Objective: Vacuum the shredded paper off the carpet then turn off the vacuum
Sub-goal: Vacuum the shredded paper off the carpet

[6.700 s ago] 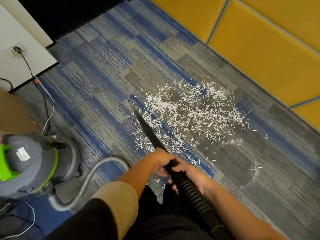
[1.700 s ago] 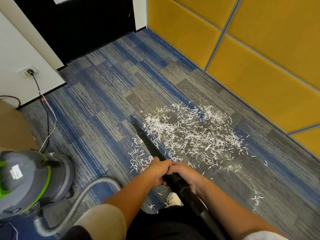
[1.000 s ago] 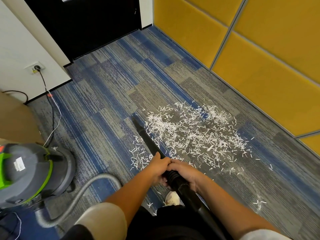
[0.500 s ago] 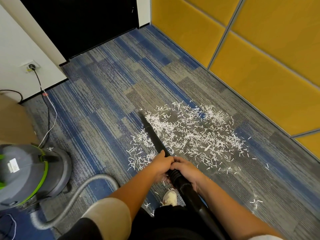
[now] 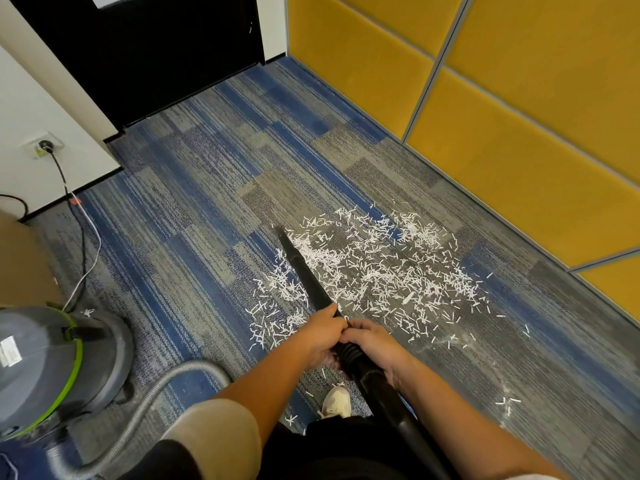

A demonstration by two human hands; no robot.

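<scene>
Covering blue-grey carpet (image 5: 207,202), shredded paper (image 5: 374,271) lies near yellow wall panels (image 5: 519,133).

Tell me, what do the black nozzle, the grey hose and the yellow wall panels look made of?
Black nozzle: likely hard plastic, smooth with a faint sheen. Grey hose: probably flexible plastic, finely ribbed and bending in a curve. Yellow wall panels: seemingly padded fabric, matte, with soft rounded edges at the seams.

White label (image 5: 7,351) on vacuum (image 5: 45,372): illegible.
</scene>
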